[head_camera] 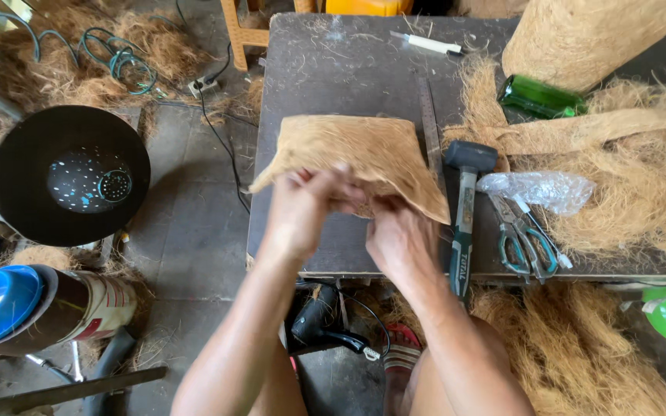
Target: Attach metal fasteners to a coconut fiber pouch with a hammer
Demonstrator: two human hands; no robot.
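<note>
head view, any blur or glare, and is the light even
Head view: the left hand and right hand are slightly motion-blurred on the fibre sheet; the rest is sharp. Light is soft and even, with slight glare on the plastic wrap.

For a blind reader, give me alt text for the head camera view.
Both hands, left hand and right hand, grip a brown fibre sheet over a dark table. A mallet and scissors lie to the right, beside loose fibre.

Your free room: bare dark table (325, 85) lying open ahead-left | your right: mallet (465, 208), scissors (522, 239), fibre heap (641, 185) crowding in
</note>
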